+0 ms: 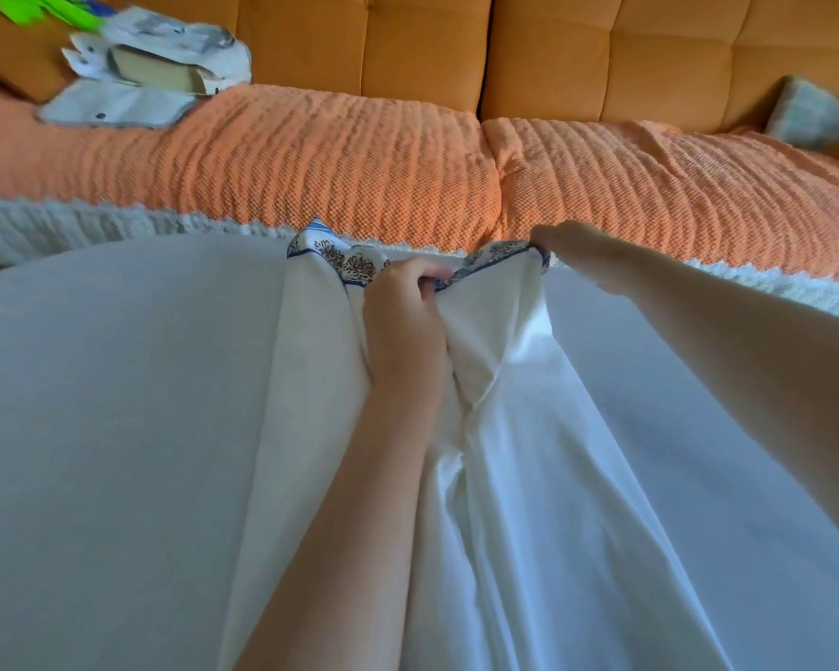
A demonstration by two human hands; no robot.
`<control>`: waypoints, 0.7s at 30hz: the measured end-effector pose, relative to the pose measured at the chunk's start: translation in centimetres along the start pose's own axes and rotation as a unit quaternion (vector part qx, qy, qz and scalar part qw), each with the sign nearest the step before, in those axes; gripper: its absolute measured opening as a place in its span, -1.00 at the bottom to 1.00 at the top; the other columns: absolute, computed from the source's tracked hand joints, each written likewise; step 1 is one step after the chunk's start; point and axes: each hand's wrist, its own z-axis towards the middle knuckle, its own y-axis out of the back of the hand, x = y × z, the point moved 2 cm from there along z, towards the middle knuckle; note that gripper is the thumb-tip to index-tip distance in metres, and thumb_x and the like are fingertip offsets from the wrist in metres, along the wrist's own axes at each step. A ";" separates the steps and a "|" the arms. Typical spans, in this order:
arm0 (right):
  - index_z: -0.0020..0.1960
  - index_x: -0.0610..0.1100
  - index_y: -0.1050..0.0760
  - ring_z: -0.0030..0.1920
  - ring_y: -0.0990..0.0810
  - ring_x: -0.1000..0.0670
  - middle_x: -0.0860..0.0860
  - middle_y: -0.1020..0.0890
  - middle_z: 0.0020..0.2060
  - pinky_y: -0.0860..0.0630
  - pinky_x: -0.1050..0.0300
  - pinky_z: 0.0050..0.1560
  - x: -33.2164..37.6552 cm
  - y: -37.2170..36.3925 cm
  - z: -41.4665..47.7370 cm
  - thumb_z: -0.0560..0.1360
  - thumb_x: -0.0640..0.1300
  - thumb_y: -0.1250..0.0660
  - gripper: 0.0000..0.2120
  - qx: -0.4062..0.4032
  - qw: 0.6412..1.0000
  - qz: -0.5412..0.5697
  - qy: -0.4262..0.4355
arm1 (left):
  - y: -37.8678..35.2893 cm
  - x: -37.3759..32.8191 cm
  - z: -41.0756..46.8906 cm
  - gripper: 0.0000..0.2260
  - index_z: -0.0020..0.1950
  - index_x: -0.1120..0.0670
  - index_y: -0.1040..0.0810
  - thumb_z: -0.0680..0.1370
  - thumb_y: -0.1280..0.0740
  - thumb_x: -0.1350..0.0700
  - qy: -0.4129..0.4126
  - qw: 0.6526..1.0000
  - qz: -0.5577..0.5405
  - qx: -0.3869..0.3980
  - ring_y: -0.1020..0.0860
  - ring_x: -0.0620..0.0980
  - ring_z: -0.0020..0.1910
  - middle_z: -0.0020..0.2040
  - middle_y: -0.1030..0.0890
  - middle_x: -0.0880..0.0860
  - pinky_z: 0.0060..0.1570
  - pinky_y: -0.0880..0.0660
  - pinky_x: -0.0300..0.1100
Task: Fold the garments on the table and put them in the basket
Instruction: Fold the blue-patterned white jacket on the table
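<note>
Big first: orange sofa behind, white table in front. White garment lies down the table's middle, patterned hem at the far edge. Left hand is curled tight round bunched fabric at the hem. Right hand pinches the hem just beside it. No basket visible. Step: starting the fold. Next, I reckon: pull the hem taut and draw it toward me.
</note>
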 end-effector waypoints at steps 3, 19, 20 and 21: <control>-0.10 -0.23 -0.46 0.43 -0.13 -0.24 -0.26 -0.41 0.19 -0.06 -0.13 0.36 1.3 -1.3 0.9 0.59 0.10 -0.11 -0.60 -0.027 0.983 -0.182 -0.003 | -0.2 0.0 0.0 -0.71 0.06 0.11 -0.64 0.53 -0.18 0.35 -0.019 0.999 0.049 0.015 -0.49 0.00 0.20 0.15 -0.57 0.06 0.18 -0.32 -0.29; 0.49 0.01 -0.17 0.48 0.03 0.17 0.16 -0.09 0.47 0.17 -0.02 0.50 -4.0 -4.5 -5.3 0.65 0.04 0.19 -0.54 0.005 0.899 -0.225 0.376 | -2.7 0.1 -1.6 -0.52 0.55 -0.03 0.04 0.65 0.20 -0.12 -0.081 0.839 0.395 0.365 0.21 0.03 0.53 0.56 0.10 0.00 0.40 0.36 0.11; 0.51 0.04 -0.07 0.48 0.09 0.20 0.18 0.00 0.49 0.22 0.04 0.50 -4.5 -4.9 -5.3 0.64 0.06 0.17 -0.55 0.050 0.918 -0.220 0.325 | -2.8 0.2 -1.6 -0.52 0.55 -0.04 0.06 0.64 0.21 -0.12 -0.074 0.835 0.400 0.371 0.22 0.01 0.52 0.56 0.12 -0.01 0.40 0.36 0.10; 0.53 0.06 0.01 0.49 0.13 0.19 0.17 0.04 0.50 0.23 0.08 0.49 -5.0 -5.0 -4.8 0.64 0.06 0.16 -0.54 0.074 0.931 -0.213 0.287 | -2.9 0.2 -1.7 -0.52 0.55 -0.03 0.07 0.64 0.20 -0.12 -0.068 0.832 0.404 0.374 0.23 0.00 0.52 0.56 0.14 -0.02 0.40 0.36 0.10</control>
